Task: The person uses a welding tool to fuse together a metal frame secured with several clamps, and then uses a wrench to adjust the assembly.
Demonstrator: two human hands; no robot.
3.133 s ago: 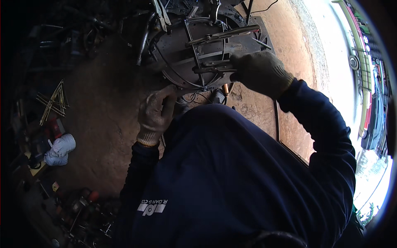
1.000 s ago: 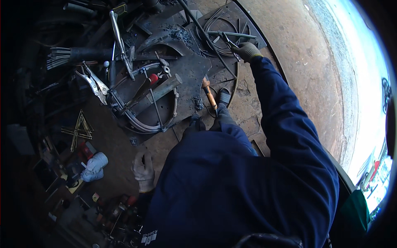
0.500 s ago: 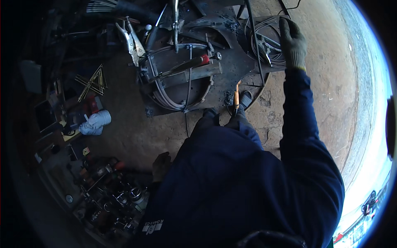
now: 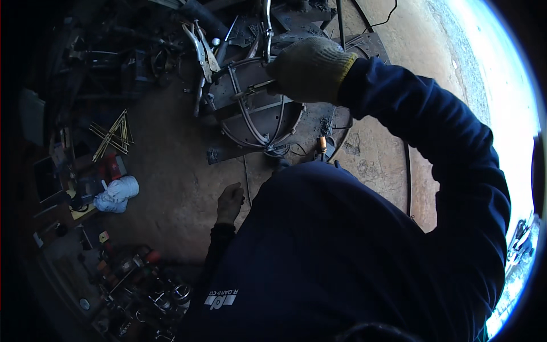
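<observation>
My right hand (image 4: 312,71), in a knitted work glove with a yellow cuff, is closed over a round metal frame (image 4: 242,102). A slim metal tool (image 4: 260,87) juts out left of its fingers, and the rest of it is hidden under the glove. Low at my left side hangs my gloved left hand (image 4: 229,202), fingers loosely curled and apart, with nothing visible in it. Locking pliers (image 4: 202,51) grip the frame's far left side, and a clamp (image 4: 266,28) stands behind it. A copper-coloured torch nozzle (image 4: 323,143) points up by my feet.
A dark metal plate (image 4: 219,153) lies under the frame. Yellowish rods (image 4: 114,135) are crossed on the floor at left, with a pale cloth bundle (image 4: 117,194) nearer me. Tools and parts (image 4: 154,290) crowd the lower left. A cable (image 4: 408,176) runs along the floor at right.
My right hand has come left from beside the coiled cable to the round frame and closed on the tool. My left hand has risen slightly forward. The view has shifted.
</observation>
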